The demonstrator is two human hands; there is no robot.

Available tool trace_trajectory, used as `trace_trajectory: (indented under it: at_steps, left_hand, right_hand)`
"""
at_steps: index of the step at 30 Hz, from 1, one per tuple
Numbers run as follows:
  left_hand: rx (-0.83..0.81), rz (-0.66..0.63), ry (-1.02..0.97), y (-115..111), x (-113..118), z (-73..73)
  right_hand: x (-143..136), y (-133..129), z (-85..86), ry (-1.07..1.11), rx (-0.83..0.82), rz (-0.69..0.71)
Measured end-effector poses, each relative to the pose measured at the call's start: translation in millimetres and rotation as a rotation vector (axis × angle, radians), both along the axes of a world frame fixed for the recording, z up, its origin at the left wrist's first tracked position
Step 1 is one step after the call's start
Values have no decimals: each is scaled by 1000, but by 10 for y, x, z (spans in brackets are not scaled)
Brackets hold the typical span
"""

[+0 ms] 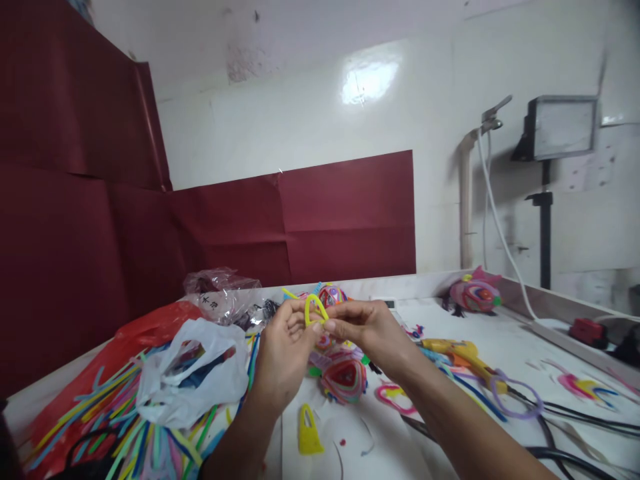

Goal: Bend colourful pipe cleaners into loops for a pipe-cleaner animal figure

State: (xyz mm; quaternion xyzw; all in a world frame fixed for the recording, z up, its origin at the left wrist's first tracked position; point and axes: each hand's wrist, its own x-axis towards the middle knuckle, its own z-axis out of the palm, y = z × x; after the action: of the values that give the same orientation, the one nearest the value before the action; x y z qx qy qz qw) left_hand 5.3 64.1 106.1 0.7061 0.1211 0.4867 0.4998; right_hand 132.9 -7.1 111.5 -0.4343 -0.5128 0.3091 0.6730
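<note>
Both hands meet over the middle of the table, fingertips pinched on a yellow pipe cleaner bent into a narrow arch. My left hand grips its left side and base, while my right hand pinches the lower right end. Below them lies a colourful round craft piece with pink, red and green coils, partly covered by the hands. Nearer to me, a flat yellow piece with a looped top rests on the table. A pink-edged loop lies beside my right forearm.
At left, a white plastic bag and a red bag lie among many coloured pipe cleaners. A yellow glue gun, a purple ring and black cables are at right. A pink craft fish stands behind.
</note>
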Motion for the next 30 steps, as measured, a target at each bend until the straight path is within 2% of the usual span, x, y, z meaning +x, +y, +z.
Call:
trace_trajectory:
  at_steps: [12, 19, 25, 30]
  left_hand:
    - [37, 56, -28, -4, 22, -11]
    - [84, 99, -35, -24, 22, 51]
    - [-45, 103, -26, -77, 159, 178]
    - [-81, 121, -76, -150, 261, 242]
  right_hand:
    - [-35, 28, -26, 63, 34, -59]
    - [-69, 28, -18, 67, 108, -48]
    - [10, -5, 34, 85, 146, -107]
    - [67, -36, 111, 107, 172, -168]
